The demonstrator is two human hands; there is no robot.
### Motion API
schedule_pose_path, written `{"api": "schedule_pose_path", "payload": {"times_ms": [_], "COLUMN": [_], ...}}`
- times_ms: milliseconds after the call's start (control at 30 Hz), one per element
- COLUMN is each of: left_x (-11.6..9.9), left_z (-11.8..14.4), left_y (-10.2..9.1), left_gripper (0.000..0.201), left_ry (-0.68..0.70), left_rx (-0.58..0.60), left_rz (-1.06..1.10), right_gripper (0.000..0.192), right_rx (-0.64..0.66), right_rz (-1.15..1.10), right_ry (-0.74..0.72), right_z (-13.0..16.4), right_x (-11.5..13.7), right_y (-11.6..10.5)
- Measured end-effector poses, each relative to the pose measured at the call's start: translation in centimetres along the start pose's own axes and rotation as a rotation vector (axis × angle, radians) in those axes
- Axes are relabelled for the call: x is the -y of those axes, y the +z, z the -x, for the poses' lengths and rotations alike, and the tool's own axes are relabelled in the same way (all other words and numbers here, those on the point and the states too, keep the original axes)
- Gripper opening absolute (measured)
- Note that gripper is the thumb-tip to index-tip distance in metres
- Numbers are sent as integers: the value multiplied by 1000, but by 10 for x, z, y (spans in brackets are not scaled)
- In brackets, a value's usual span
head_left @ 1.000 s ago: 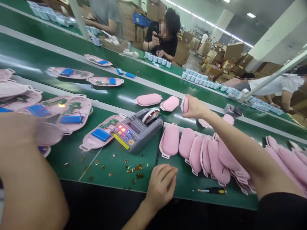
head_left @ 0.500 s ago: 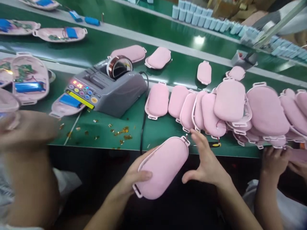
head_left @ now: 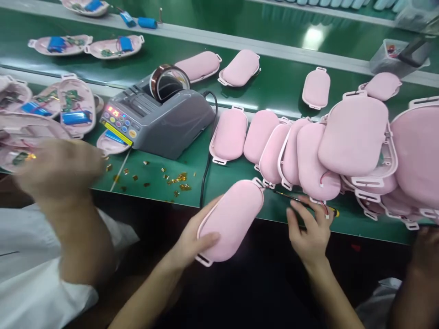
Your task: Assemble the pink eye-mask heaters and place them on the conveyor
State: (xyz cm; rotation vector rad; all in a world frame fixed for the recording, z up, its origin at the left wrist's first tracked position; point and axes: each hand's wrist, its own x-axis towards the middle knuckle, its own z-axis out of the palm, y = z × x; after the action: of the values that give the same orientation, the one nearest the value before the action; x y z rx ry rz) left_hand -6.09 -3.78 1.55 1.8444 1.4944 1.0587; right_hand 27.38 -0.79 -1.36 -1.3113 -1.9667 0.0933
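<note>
Lower centre, left hand (head_left: 192, 237) grips the pink case (head_left: 231, 219); right hand (head_left: 308, 233), fingers curled, pinches the screwdriver (head_left: 305, 203) at the table (head_left: 240, 187) edge.

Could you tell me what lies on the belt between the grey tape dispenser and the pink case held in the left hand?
In the head view, a black cable runs down the green belt between the tape dispenser and the pink case, with gold tape scraps beside it.

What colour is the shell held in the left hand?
Pink, seen in the head view: the shell gripped by the left hand.
</note>
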Motion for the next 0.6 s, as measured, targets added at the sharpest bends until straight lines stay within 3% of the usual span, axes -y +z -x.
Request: {"api": "schedule_pose_path", "payload": {"times_ms": [33, 100, 167, 233, 300, 400, 500, 600], "left_x": [-14, -34, -43, -45, -42, -36, -32, -28], "left_z": [17, 44, 57, 60, 56, 48, 45, 45], "left_y": [25, 66, 91, 101, 104, 100, 93, 83], "left_gripper": [65, 77, 80, 84, 92, 103, 95, 82], "left_ry": [-35, -135, -123, -145, -292, -499, -502, -552], "left_rx": [-11, -71, -52, -17, -23, -18, -39, -85], "left_rz": [37, 236, 503, 825, 1089, 1245, 1295, 1306], "right_gripper": [45, 76, 108, 122, 120, 113, 98, 61], "right_rx": [61, 304, 531, 632, 679, 770, 823, 745], "right_rz": [-189, -517, -658, -692, -743, -862, -883, -738], "right_ry": [54, 139, 171, 181, 169, 76, 26, 136], "right_z": [-2, -6, -13, -20, -26, -36, -45, -52], "right_x": [14, 41, 59, 65, 61, 49, 41, 34], "right_y": [-1, -1, 4, 11, 19, 22, 17, 12]}}
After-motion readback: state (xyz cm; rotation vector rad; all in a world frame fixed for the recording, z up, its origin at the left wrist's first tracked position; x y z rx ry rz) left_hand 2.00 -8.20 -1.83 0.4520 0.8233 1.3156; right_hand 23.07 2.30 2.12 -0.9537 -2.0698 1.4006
